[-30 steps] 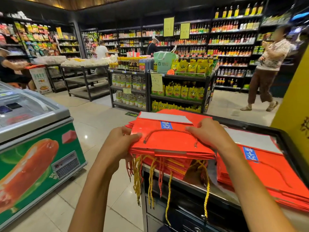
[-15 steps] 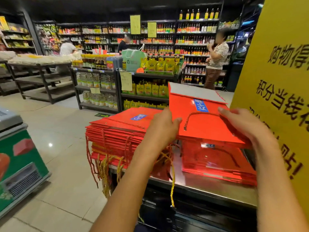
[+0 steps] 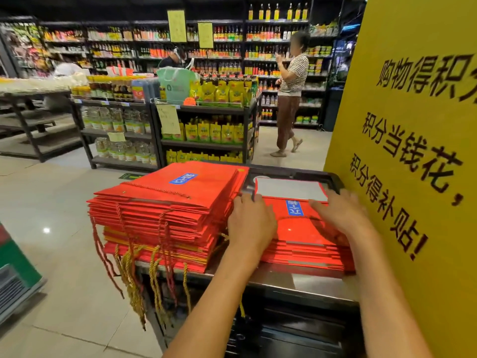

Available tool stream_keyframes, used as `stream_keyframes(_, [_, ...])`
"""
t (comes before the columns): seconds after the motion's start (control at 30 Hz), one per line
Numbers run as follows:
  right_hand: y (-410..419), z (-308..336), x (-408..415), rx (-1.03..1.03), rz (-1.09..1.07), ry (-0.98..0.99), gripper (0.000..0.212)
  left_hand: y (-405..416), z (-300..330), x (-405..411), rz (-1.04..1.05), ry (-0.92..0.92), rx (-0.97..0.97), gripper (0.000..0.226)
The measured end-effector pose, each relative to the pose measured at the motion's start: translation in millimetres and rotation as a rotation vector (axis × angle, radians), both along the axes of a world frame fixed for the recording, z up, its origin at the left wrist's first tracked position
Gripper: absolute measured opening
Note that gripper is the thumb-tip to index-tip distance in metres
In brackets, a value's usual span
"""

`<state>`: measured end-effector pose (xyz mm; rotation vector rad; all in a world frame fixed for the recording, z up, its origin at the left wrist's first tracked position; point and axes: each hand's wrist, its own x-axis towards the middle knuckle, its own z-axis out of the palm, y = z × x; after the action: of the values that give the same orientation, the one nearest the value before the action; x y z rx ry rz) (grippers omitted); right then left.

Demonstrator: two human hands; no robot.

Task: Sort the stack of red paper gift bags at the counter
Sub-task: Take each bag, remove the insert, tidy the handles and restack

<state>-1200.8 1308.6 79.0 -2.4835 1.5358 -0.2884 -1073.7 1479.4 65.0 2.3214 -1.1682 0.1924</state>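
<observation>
Head view showed the tall stack of flat red paper gift bags (image 3: 165, 210) on the steel counter (image 3: 296, 282), then the shorter sorted pile (image 3: 304, 244) beside it. Left hand (image 3: 251, 223) and right hand (image 3: 340, 215) lay spread, flat on its top bag, seemingly squaring it. Next move likely called for reaching left to take another bag.

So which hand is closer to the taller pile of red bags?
Left. The left hand lies beside the taller pile; the right hand rests farther right.
</observation>
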Motion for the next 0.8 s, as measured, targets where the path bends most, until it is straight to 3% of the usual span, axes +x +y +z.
stream_keyframes(0.07, [0, -5, 10, 0.027, 0.101, 0.054, 0.074, -16, -7, 4, -0.144, 0.013, 0.022, 0.058])
stream_keyframes(0.2, [11, -46, 17, 0.165, 0.185, 0.25, 0.074, -33, -41, 3, -0.266, 0.069, 0.39, 0.071])
stream_keyframes(0.4, [13, -44, 17, 0.18, 0.177, 0.279, 0.072, -34, -46, 5, -0.282, 0.1, 0.412, 0.07])
stream_keyframes(0.5, [13, -35, 15, 0.08, 0.189, 0.237, 0.067, -26, -40, -2, -0.245, 0.027, 0.29, 0.066])
stream_keyframes(0.6, [26, -12, 18, -0.15, 0.254, 0.158, 0.051, -7, -18, -12, -0.19, -0.233, -0.053, 0.041])
stream_keyframes(0.7, [55, 18, 30, -0.124, 0.433, -0.126, 0.036, 21, 17, -12, -0.18, -0.32, -0.254, 0.016])
stream_keyframes(0.8, [90, 46, 55, -0.105, 0.659, -0.316, 0.033, 61, 53, -2, -0.133, -0.361, -0.344, 0.017])
